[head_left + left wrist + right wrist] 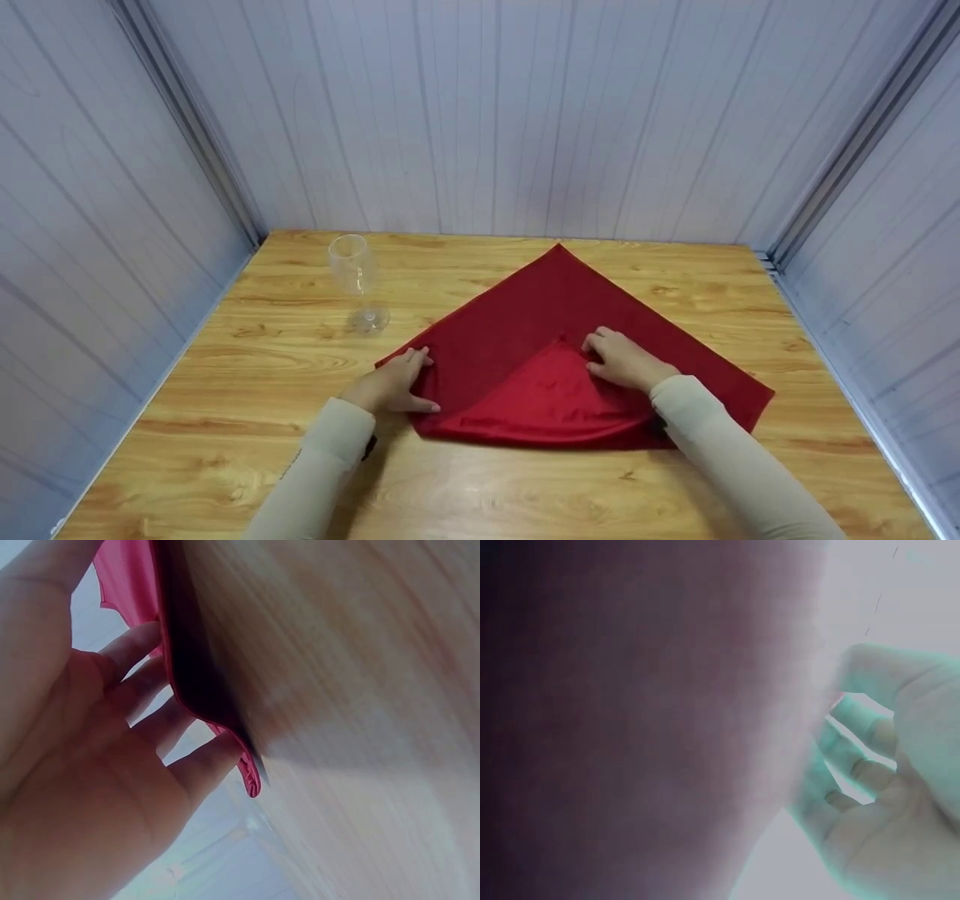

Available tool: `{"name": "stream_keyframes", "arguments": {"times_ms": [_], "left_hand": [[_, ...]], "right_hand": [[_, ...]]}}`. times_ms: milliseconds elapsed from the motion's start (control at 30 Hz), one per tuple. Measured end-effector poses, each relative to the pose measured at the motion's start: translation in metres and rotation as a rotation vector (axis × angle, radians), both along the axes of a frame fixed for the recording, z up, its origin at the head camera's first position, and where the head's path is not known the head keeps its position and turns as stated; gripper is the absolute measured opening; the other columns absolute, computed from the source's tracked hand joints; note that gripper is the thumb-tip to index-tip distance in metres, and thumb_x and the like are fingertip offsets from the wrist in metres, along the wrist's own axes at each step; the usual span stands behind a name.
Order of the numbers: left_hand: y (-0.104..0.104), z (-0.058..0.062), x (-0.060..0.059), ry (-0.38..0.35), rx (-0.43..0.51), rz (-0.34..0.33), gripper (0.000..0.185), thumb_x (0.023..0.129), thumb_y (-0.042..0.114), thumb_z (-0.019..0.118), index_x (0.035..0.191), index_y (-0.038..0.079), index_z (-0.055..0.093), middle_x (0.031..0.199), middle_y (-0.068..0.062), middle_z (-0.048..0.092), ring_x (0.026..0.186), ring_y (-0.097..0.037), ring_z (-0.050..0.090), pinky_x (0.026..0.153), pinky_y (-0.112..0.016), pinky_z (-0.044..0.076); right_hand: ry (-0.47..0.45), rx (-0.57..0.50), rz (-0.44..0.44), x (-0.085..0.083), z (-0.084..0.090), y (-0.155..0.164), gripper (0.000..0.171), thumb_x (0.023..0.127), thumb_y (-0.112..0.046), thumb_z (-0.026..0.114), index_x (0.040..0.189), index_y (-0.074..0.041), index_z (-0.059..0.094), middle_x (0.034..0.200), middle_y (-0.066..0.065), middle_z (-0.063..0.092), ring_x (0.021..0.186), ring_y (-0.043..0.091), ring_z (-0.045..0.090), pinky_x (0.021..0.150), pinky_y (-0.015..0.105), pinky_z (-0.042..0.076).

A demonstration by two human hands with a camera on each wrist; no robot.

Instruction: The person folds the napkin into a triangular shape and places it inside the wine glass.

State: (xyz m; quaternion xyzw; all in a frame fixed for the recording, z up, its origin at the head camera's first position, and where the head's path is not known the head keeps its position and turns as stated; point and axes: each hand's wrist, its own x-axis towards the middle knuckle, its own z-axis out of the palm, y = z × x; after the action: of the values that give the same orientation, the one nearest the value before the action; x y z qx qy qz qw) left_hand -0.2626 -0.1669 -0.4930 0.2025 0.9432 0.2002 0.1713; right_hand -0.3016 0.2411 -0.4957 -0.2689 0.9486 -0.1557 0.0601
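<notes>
A red cloth lies on the table, its near part folded over as a brighter, shinier flap. My left hand rests on the cloth's left corner, thumb and fingers apart. In the left wrist view the fingers of that hand reach out fairly straight against the cloth's edge. With bent fingers, my right hand holds the flap's edge just right of its tip. The right wrist view shows its thumb and fingers near the blurred cloth; their contact is partly hidden.
A clear stemmed glass stands upright at the back left of the wooden table, beyond my left hand. Pale panel walls border the table at the back and on both sides.
</notes>
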Motion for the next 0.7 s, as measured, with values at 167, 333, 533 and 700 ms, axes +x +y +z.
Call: {"name": "stream_keyframes", "arguments": {"times_ms": [167, 333, 533, 700], "left_hand": [[0.001, 0.002, -0.002, -0.001, -0.007, -0.009, 0.099, 0.085, 0.04, 0.08, 0.152, -0.009, 0.027, 0.151, -0.017, 0.042, 0.146, -0.038, 0.027, 0.116, -0.048, 0.026], [0.001, 0.005, -0.004, -0.001, -0.012, -0.019, 0.087, 0.089, 0.037, 0.077, 0.15, -0.007, 0.033, 0.15, -0.017, 0.042, 0.144, -0.036, 0.03, 0.116, -0.047, 0.027], [0.0, 0.006, -0.005, 0.02, -0.007, -0.045, 0.062, 0.094, 0.027, 0.073, 0.141, -0.003, 0.046, 0.149, -0.022, 0.042, 0.139, -0.036, 0.039, 0.113, -0.046, 0.031], [-0.001, 0.006, -0.005, 0.038, -0.009, -0.054, 0.044, 0.097, 0.012, 0.066, 0.136, -0.002, 0.05, 0.148, -0.025, 0.041, 0.137, -0.037, 0.042, 0.112, -0.048, 0.033]], "right_hand": [[0.016, -0.029, -0.002, -0.006, 0.002, 0.003, 0.009, 0.094, -0.007, 0.066, 0.1, 0.0, 0.069, 0.095, 0.01, 0.061, 0.091, 0.03, 0.061, 0.082, 0.046, 0.051], [-0.013, -0.064, -0.024, -0.014, 0.005, 0.005, 0.01, 0.095, -0.008, 0.065, 0.099, -0.001, 0.07, 0.094, 0.009, 0.068, 0.087, 0.025, 0.062, 0.079, 0.044, 0.051], [0.007, -0.14, -0.055, -0.023, 0.006, 0.006, 0.014, 0.096, -0.009, 0.064, 0.103, 0.0, 0.072, 0.098, 0.011, 0.071, 0.091, 0.026, 0.066, 0.081, 0.046, 0.052], [0.049, -0.203, -0.105, -0.032, 0.007, 0.005, 0.017, 0.098, -0.009, 0.062, 0.106, 0.001, 0.072, 0.103, 0.015, 0.071, 0.096, 0.03, 0.067, 0.084, 0.048, 0.053]]}}
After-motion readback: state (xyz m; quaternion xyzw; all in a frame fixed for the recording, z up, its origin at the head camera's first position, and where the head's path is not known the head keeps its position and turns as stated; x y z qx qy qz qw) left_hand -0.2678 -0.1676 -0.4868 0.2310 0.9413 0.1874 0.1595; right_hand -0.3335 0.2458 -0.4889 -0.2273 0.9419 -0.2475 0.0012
